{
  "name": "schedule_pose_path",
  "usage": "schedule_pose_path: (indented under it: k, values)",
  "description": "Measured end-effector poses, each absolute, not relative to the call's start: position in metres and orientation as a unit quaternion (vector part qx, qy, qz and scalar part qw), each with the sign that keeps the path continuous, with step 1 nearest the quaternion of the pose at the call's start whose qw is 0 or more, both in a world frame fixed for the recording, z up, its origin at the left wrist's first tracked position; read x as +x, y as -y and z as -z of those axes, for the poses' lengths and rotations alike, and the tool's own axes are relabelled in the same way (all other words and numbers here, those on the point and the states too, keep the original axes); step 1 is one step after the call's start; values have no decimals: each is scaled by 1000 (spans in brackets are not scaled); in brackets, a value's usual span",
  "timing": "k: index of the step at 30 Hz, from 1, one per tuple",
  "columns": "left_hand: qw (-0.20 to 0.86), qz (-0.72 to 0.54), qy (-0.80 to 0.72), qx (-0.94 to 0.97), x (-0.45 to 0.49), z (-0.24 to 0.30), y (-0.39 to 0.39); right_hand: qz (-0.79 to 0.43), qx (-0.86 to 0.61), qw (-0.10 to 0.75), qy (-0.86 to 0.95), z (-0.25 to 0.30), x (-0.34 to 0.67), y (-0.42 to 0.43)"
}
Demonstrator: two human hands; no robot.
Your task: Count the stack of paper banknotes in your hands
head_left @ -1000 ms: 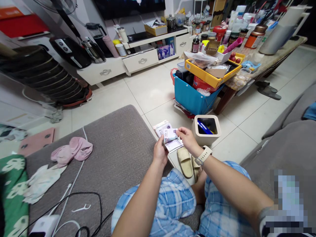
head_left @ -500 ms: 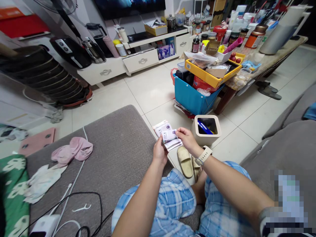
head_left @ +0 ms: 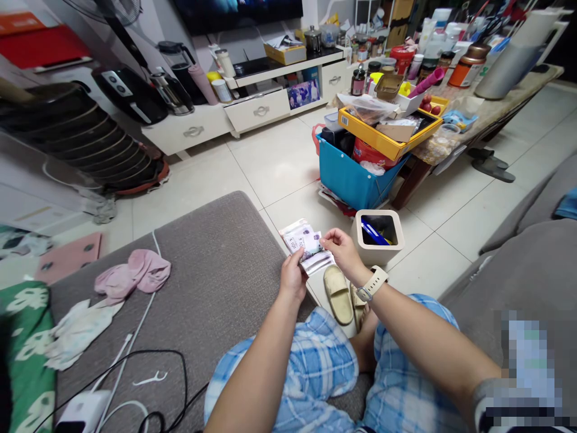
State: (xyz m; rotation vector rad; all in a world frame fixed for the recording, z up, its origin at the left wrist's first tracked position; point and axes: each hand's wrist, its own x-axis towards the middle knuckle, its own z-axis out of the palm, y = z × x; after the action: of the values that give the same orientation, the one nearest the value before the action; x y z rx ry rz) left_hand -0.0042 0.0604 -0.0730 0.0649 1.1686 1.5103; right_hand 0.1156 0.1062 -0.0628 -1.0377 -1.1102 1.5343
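Note:
A folded stack of pale purple banknotes rests in my left hand, its thumb pressed on the face of the top notes. My right hand, with a beige watch on the wrist, has thumb and forefinger pinched at the right edge of a banknote. The lower part of the stack fans out beneath. Both hands are in front of my knees, above the gap between the grey seat and the floor. My left fingers are partly hidden behind the notes.
A beige bin with blue and yellow wrappers stands beside my right hand. Beige slippers lie below. Behind are a blue storage box and a cluttered table. Pink cloth and cables lie on the grey seat.
The raised top banknote has tipped flatter against the stack, and my left thumb has shifted onto its face. My right fingers stay at its right edge, slightly higher.

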Motion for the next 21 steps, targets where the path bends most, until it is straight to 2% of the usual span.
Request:
schedule_pose_path:
  k: [21]
  values:
    - [579,-661,-477,15,-2,74,-63,-667,-418,440,433,57,113,-103]
